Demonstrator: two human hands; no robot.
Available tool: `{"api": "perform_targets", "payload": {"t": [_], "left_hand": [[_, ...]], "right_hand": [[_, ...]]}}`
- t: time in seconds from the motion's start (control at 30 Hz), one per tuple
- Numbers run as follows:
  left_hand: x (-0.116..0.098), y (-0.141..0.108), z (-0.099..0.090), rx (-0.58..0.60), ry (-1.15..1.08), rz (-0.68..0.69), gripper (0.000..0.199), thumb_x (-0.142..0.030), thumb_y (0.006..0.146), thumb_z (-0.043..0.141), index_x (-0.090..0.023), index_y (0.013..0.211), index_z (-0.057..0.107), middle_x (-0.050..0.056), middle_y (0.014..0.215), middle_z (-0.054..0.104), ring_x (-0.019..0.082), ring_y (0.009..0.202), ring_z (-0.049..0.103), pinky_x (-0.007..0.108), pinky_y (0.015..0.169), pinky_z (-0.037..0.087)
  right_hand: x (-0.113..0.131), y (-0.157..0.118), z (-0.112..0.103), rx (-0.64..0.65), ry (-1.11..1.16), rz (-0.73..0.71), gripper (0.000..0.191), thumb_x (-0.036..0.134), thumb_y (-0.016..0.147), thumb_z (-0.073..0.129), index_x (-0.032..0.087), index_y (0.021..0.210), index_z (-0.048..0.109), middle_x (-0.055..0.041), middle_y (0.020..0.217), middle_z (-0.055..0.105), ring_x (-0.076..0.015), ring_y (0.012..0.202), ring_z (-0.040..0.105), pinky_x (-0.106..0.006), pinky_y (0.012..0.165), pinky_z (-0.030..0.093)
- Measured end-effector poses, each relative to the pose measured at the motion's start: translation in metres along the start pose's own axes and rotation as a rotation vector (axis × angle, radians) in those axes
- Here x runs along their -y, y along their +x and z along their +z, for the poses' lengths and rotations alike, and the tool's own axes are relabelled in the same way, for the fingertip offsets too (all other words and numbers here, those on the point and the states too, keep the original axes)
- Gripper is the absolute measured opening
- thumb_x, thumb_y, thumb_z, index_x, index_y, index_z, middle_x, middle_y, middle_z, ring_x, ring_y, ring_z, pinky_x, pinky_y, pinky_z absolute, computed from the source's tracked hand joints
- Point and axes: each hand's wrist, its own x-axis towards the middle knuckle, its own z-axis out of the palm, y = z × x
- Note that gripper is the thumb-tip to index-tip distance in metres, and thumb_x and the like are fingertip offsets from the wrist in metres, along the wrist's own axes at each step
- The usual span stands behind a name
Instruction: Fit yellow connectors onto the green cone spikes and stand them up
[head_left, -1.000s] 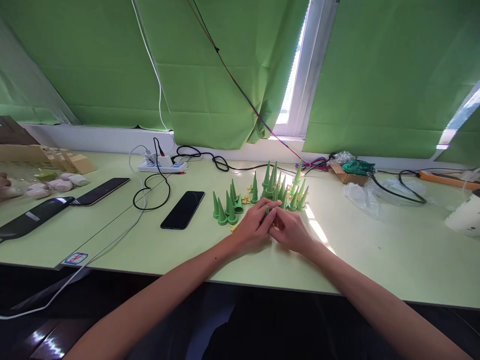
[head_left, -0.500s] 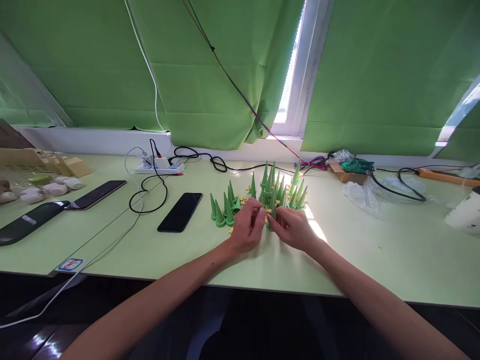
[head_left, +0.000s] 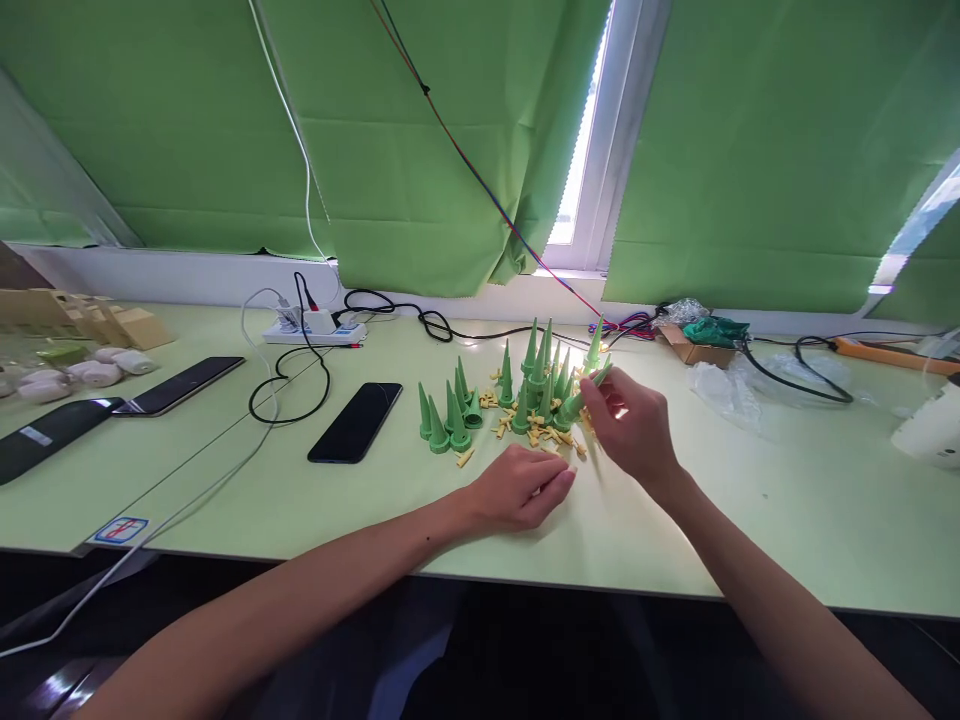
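Note:
Many green pointed cones with ringed bases stand on the pale table in a cluster (head_left: pixel 536 375) and a smaller group (head_left: pixel 442 420) to its left. Small yellow pieces (head_left: pixel 555 436) lie scattered among and in front of them. At the cluster's right edge, my right hand (head_left: pixel 634 420) is closed on a tilted green cone (head_left: pixel 571 408), its fingers partly covering it. My left hand (head_left: pixel 525 487) rests low in front of the yellow pieces, thumb and fingers pinched together; whatever is between the fingertips is too small to name.
A black phone (head_left: pixel 355 423) lies left of the cones, with a power strip (head_left: pixel 315 330) and looped cables behind it. Two more dark devices (head_left: pixel 180 386) (head_left: pixel 52 438) lie farther left. At the back right are a small cardboard box (head_left: pixel 697 347) and clear plastic bags (head_left: pixel 724 395).
My hands were together in front of the cluster and have parted. The right one moved right and up to a tilted cone; the left one moved down toward me, uncovering yellow pieces.

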Motion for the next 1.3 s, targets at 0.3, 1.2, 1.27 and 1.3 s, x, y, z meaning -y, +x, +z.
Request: {"api": "perform_targets", "payload": {"t": [0.3, 1.2, 1.27, 1.3], "left_hand": [[-0.002, 0.001, 0.0, 0.04, -0.007, -0.024, 0.037, -0.03, 0.1, 0.031, -0.02, 0.064, 0.03, -0.001, 0.059, 0.033, 0.014, 0.053, 0.032, 0.031, 0.058, 0.026], [0.0, 0.005, 0.007, 0.091, 0.121, 0.053, 0.04, -0.026, 0.096, 0.043, -0.017, 0.06, 0.028, -0.005, 0.053, 0.029, 0.008, 0.048, 0.023, 0.029, 0.051, 0.022], [0.0, 0.005, 0.007, 0.094, 0.129, 0.056, 0.04, -0.026, 0.096, 0.043, -0.017, 0.059, 0.029, -0.004, 0.053, 0.03, 0.008, 0.048, 0.024, 0.029, 0.051, 0.022], [0.0, 0.005, 0.007, 0.096, 0.134, 0.057, 0.041, -0.026, 0.096, 0.043, -0.017, 0.059, 0.029, -0.004, 0.053, 0.03, 0.008, 0.048, 0.024, 0.029, 0.051, 0.022]], "right_hand": [[-0.046, 0.055, -0.022, -0.223, -0.233, 0.033, 0.036, 0.043, 0.091, 0.054, 0.023, 0.064, 0.042, 0.0011, 0.054, 0.052, -0.0158, 0.051, 0.051, -0.029, 0.055, 0.039], [-0.077, 0.041, -0.009, 0.07, -0.271, 0.105, 0.035, 0.045, 0.088, 0.051, 0.023, 0.062, 0.042, 0.0022, 0.052, 0.048, -0.0147, 0.049, 0.043, -0.028, 0.058, 0.034], [-0.075, 0.04, -0.008, 0.081, -0.258, 0.102, 0.034, 0.044, 0.088, 0.051, 0.023, 0.063, 0.044, 0.0027, 0.052, 0.048, -0.014, 0.048, 0.042, -0.028, 0.059, 0.035], [-0.074, 0.039, -0.008, 0.084, -0.25, 0.105, 0.034, 0.044, 0.088, 0.052, 0.023, 0.063, 0.044, 0.0029, 0.052, 0.047, -0.0136, 0.048, 0.042, -0.027, 0.058, 0.035]]}}
